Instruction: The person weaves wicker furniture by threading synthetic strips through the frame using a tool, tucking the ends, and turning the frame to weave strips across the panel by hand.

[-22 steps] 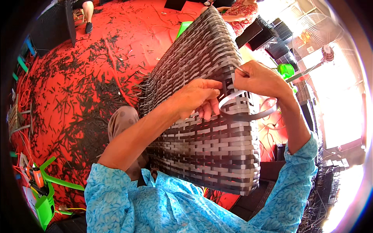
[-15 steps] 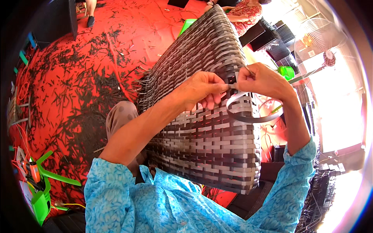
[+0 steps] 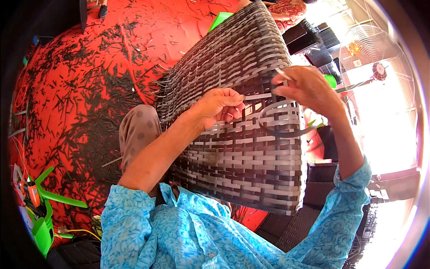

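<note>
A woven panel of brown and grey flat wicker strips (image 3: pixel 242 152) stands tilted in front of me, with a gap in the weave near its right edge. My left hand (image 3: pixel 220 106) pinches the end of a pale wicker strip (image 3: pixel 259 96) that runs right to the panel's edge. A loose loop of strip (image 3: pixel 286 133) curls out below, near that corner. My right hand (image 3: pixel 310 87) is at the right edge, slightly blurred, its fingers curled. A short pale flat piece (image 3: pixel 283 74) sticks out from those fingers; its kind is unclear.
Dark strip scraps (image 3: pixel 112 98) litter the red floor covering (image 3: pixel 161 31). Green-handled tools (image 3: pixel 42 224) lie at lower left. A large fan (image 3: pixel 371 58) stands at right, near dark woven pieces (image 3: pixel 304 38). Another person in red patterned clothing (image 3: pixel 286 13) is behind the panel.
My left hand has moved left with the strip end, and a length of strip now shows between it and the edge. My right hand has come away from it, shifting right.
</note>
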`<state>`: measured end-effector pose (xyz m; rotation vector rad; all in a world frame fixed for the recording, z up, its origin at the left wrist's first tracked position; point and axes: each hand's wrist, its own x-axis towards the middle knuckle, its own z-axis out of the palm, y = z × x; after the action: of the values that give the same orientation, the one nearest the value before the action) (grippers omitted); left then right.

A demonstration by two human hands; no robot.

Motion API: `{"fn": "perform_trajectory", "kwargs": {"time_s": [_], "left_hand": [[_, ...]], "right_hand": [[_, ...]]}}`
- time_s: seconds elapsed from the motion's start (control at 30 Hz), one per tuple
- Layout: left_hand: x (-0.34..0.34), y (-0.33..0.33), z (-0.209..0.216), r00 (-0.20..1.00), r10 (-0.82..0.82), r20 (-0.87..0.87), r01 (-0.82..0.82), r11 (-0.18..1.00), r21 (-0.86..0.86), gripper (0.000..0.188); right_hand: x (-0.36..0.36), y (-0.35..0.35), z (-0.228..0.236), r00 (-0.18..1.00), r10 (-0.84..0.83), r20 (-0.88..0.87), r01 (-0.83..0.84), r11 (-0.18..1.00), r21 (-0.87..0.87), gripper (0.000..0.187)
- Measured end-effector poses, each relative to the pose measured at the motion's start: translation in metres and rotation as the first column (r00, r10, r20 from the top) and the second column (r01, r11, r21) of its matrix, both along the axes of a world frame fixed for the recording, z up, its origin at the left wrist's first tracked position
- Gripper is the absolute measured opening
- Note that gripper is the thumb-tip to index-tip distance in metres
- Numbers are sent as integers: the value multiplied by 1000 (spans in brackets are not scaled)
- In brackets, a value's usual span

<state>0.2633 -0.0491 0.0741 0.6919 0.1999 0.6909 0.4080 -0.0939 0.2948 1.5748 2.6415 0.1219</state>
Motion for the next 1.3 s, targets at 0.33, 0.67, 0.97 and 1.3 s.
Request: {"fn": "perform_trajectory", "kwargs": {"time_s": [0.33,0.67,0.97,1.3], "left_hand": [[-17,-4,-7,982,78,170,-88,995,47,13],[-1,-11,0,997,-71,-9,72,995,74,25],[8,-7,-10,968,-208,138,206,978,28,15],[-4,-12,-44,994,71,-87,-78,994,-78,13]], "right_hand": [[-41,18,-29,981,-130,146,165,950,-266,39],[-45,16,-33,941,-266,210,314,916,-250,24],[-51,23,-42,925,-224,308,311,912,-268,26],[-42,18,-52,986,-138,89,156,958,-241,19]]}}
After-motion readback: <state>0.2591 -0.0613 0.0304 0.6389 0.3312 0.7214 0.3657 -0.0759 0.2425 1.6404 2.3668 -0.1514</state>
